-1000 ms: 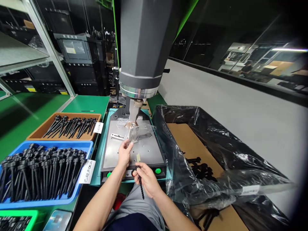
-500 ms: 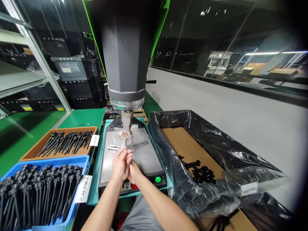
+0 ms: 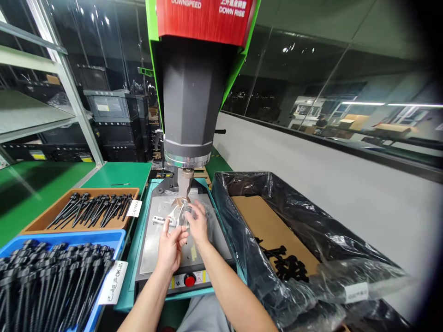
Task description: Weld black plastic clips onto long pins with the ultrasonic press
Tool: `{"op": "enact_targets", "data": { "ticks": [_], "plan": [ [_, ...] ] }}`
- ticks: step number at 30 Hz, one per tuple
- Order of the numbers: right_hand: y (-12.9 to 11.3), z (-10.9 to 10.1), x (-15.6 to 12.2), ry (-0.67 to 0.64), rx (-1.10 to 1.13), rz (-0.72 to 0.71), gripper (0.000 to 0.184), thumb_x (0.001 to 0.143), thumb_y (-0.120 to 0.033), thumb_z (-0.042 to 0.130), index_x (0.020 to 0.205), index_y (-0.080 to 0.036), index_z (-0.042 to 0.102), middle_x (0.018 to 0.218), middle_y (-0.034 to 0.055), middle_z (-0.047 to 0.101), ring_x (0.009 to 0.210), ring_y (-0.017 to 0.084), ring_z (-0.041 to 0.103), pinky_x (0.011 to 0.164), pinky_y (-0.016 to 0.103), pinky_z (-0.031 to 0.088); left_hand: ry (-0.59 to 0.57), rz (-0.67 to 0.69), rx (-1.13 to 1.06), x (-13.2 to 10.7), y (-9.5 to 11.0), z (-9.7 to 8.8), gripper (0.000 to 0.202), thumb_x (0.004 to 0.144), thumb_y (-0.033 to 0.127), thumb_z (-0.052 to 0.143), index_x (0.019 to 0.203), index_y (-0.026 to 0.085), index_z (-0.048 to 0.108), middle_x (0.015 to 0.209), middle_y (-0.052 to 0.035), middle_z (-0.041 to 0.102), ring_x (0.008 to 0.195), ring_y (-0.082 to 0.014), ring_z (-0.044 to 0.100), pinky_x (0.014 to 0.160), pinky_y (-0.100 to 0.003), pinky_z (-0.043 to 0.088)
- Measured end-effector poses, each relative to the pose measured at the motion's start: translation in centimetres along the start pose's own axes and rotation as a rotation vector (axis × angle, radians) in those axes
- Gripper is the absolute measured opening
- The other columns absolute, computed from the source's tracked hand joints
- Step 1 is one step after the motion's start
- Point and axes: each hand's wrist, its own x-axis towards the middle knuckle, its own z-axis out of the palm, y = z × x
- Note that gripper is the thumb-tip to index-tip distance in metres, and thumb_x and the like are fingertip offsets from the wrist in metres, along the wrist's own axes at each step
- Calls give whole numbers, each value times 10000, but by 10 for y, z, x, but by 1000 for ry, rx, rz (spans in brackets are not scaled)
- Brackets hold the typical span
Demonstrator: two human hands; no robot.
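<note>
Thin clear plastic film (image 3: 209,216) is gathered around the metal fixture below the press horn (image 3: 185,183). My left hand (image 3: 171,244) pinches the near left part of this film, fingers closed, index finger raised. Beside the fixture, my right hand (image 3: 198,223) has its fingers curled on the film's right side. A slotted metal bar (image 3: 164,221) extends left of the fixture. Below the hands are the grey base plate (image 3: 154,253) and a small yellow strip (image 3: 193,252). Film and fingers partly hide the fixture.
A blue bin (image 3: 119,236) and an orange tray (image 3: 34,223), both with black ribbed ties, stand left. At right is a carton lined with black plastic (image 3: 242,233), with black parts inside. A red button (image 3: 189,280) sits on the machine's front. The press head (image 3: 188,101) hangs above.
My hands were together before the fixture and have moved apart, the right one up and rightward. The film now spreads wider. My view has tilted up, showing the press's red panel.
</note>
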Motion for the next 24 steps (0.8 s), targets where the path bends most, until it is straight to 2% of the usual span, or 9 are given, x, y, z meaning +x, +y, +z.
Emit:
{"op": "enact_targets", "data": {
  "ticks": [4, 10, 14, 17, 20, 24],
  "plan": [
    [1, 8, 10, -3, 128, 75, 316, 747, -325, 664, 1047, -236, 705, 1330, 78, 544, 1233, 252, 494, 1028, 401, 415, -13, 0, -11, 0, 1, 1, 734, 823, 65, 633, 1449, 238, 291, 806, -65, 714, 587, -129, 683, 489, -158, 537],
    [-5, 19, 21, -12, 145, 48, 305, 729, -349, 663, 1000, -218, 708, 1218, 63, 636, 1167, 235, 551, 1042, 377, 399, -37, 11, -16, 0, 4, 4, 752, 801, 67, 652, 1443, 243, 301, 767, -31, 699, 573, -124, 677, 487, -161, 541],
    [-4, 25, 31, -35, 160, 171, 399, 681, -358, 691, 1034, -173, 693, 1087, 86, 690, 991, 239, 626, 935, 377, 464, -63, 19, -3, 1, 4, 4, 771, 783, 93, 685, 1440, 238, 307, 782, -44, 705, 579, -124, 676, 487, -155, 533],
    [-4, 24, 37, -93, 200, 228, 468, 653, -369, 724, 1072, -170, 671, 980, 66, 715, 881, 228, 647, 847, 365, 497, -69, 19, 4, 2, 4, 4, 759, 783, 110, 694, 1432, 236, 322, 797, -52, 708, 582, -120, 674, 493, -155, 533],
    [-4, 18, 41, -176, 203, 182, 405, 718, -391, 680, 1075, -200, 683, 1024, 50, 719, 958, 226, 642, 886, 357, 482, -59, 8, 7, 3, 4, 3, 748, 787, 113, 691, 1429, 230, 325, 789, -48, 705, 585, -123, 676, 496, -160, 537],
    [-2, 12, 48, -207, 91, 57, 302, 767, -397, 624, 968, -199, 733, 1074, 60, 718, 1042, 244, 614, 973, 384, 430, -47, 1, 11, 3, 2, 2, 745, 796, 114, 681, 1433, 238, 314, 787, -38, 700, 591, -123, 680, 499, -164, 540]
  ]
}}
